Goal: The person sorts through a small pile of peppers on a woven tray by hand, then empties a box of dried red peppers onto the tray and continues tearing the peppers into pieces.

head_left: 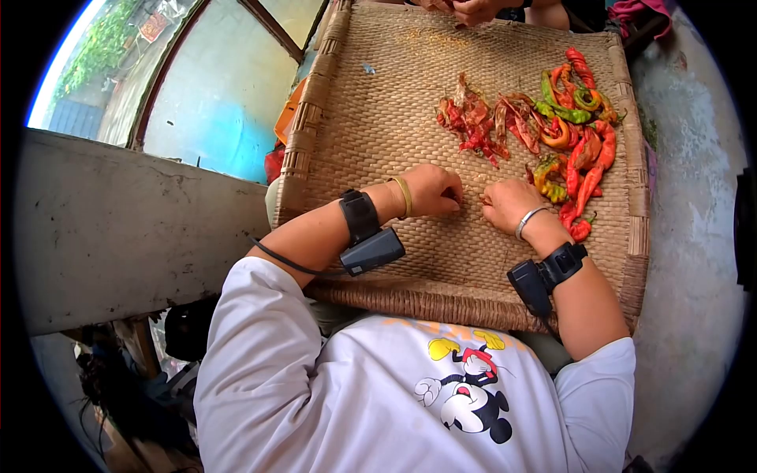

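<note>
Over the middle of the woven tray, my left hand [432, 191] is closed, fingertips curled down near the weave. Facing it across a small gap, my right hand [512, 205] is closed in a pinch, with a tiny reddish bit at its fingertips. What either hand holds is too small to name. Just right of my right hand lies a pile of red, orange and green chili peppers [585, 154], some twisted. Beyond my hands sits a heap of torn, shrivelled pepper pieces [473, 118].
The woven tray [371, 142] has a raised rim. Pale seeds [434, 38] are scattered at its far end, where another person's hands [471, 9] are close together. A wall and window [213, 87] stand at left, with an orange container [289, 114] beside the tray.
</note>
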Available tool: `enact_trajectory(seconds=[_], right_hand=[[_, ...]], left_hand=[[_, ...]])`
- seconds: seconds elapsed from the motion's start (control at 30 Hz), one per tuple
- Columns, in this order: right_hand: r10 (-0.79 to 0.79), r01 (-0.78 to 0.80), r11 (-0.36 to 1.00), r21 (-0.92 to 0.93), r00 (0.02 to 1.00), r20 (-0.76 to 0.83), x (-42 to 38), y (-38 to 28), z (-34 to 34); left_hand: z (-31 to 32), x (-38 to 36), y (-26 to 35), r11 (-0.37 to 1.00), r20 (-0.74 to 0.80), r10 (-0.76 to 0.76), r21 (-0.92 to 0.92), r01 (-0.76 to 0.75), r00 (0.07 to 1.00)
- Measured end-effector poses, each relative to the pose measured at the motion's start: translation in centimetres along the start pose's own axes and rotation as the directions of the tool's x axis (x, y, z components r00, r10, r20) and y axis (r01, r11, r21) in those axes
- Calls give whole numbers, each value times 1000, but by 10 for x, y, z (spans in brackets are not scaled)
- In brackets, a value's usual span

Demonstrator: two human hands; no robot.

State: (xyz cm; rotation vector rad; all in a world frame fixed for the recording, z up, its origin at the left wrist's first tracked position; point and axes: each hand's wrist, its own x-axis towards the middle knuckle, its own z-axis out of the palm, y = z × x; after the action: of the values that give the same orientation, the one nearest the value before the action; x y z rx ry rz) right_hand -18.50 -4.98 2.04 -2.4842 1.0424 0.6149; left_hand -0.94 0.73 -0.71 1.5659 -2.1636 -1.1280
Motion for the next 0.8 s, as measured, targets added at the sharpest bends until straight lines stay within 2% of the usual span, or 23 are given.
enact_trajectory(seconds=[0.03, 0.17, 0.2, 0.23, 0.3, 0.37, 0.47, 0.5, 0.57, 0.63, 0.7, 0.73, 0.8], right_hand=[[1, 4, 999, 54, 997, -80, 1, 0, 1], [-11, 25, 984, 174, 996, -86, 7, 12, 7], [-37, 68, 975, 213, 989, -146, 8, 15, 12], [-61, 113, 962, 249, 977, -207, 9, 17, 14], [-58, 111, 963, 246, 975, -214, 10, 16, 14], [-53, 107, 964, 242, 974, -221, 10, 16, 14], [-58, 120, 962, 245, 968, -244, 12, 17, 16], [-64, 131, 956, 261, 966, -251, 13, 18, 17], [-72, 145, 951, 274, 964, -258, 15, 19, 17], [-34, 84, 947, 311, 986, -163, 16, 19, 15], [-26, 77, 945, 317, 986, -163, 15, 19, 14], [-19, 72, 943, 324, 986, -164, 15, 18, 14], [-19, 64, 945, 320, 990, -142, 15, 18, 13]], left_hand=[[-5, 1, -1, 1000, 0, 0, 1, 0, 1000], [-46, -5, -4, 992, -396, -37, -127, -15, 918], [-62, -11, 1, 995, -459, -62, -102, 17, 886], [-77, -19, 1, 996, -521, -85, -79, 51, 849], [-97, -30, -25, 996, -684, -81, -87, 29, 725], [-118, -44, -51, 993, -788, -122, -94, 78, 604], [-142, -67, -59, 920, -845, -330, -189, 342, 422], [-146, -73, -66, 919, -845, -333, -193, 343, 418], [-151, -82, -83, 804, -902, -322, -99, 587, 288], [-154, -89, -98, 762, -904, -333, -91, 642, 268], [-154, -93, -111, 678, -922, -334, -90, 729, 198], [-151, -92, -120, 677, -921, -336, -92, 730, 195], [-147, -90, -124, 667, -977, -115, 59, 743, 181]])
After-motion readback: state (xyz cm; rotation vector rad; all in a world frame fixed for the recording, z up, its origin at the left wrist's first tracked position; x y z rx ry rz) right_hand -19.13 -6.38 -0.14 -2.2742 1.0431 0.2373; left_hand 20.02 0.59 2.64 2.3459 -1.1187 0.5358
